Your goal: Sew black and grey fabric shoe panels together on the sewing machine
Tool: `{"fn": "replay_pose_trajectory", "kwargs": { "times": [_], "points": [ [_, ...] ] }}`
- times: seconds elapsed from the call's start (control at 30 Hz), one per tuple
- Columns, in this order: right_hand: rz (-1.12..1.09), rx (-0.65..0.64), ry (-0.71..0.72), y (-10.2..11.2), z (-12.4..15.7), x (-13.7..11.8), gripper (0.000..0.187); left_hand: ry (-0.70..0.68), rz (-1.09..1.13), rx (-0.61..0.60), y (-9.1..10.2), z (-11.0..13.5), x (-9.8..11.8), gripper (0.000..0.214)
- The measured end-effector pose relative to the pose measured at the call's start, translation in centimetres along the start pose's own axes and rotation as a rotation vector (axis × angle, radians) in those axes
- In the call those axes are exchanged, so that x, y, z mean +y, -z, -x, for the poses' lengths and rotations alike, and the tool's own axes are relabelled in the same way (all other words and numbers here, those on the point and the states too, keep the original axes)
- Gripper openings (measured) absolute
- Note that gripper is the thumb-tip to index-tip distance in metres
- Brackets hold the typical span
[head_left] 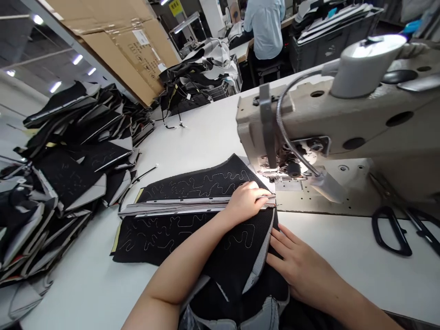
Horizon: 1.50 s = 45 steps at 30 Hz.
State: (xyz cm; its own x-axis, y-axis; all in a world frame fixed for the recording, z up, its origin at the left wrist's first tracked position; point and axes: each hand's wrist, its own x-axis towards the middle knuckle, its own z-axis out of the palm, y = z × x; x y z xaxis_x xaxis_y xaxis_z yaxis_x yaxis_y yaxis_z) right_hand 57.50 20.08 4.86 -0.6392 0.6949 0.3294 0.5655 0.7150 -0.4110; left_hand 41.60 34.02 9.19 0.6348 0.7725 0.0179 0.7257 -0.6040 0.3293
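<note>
A black fabric panel point(192, 233) with wavy light stitching lies on the white table, its right end at the sewing machine point(292, 165). Along its middle runs a raised grey and white seam strip point(178, 206). My left hand point(245, 201) is closed on the strip's right end, close beside the presser foot area. Down the panel's curved right side goes a grey edge point(261, 256). My right hand point(299, 263) lies against that side with fingers stretched out over the black fabric; its thumb is hidden. The panel's near part hangs in folds towards me.
Black-handled scissors point(392, 231) lie at the right on the machine bed and table. Stacked black and grey fabric pieces point(79, 151) fill the left side. Behind are a large cardboard box point(137, 50), a fabric heap point(202, 68) and a seated person point(264, 30).
</note>
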Motion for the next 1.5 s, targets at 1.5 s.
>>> {"fn": "replay_pose_trajectory", "kwargs": {
  "times": [1.5],
  "points": [
    [0.408,0.251,-0.210,2.6,-1.2,5.8,0.027,0.045,-0.216,-0.071,3.5,4.2,-7.0,0.028]
  ]
}}
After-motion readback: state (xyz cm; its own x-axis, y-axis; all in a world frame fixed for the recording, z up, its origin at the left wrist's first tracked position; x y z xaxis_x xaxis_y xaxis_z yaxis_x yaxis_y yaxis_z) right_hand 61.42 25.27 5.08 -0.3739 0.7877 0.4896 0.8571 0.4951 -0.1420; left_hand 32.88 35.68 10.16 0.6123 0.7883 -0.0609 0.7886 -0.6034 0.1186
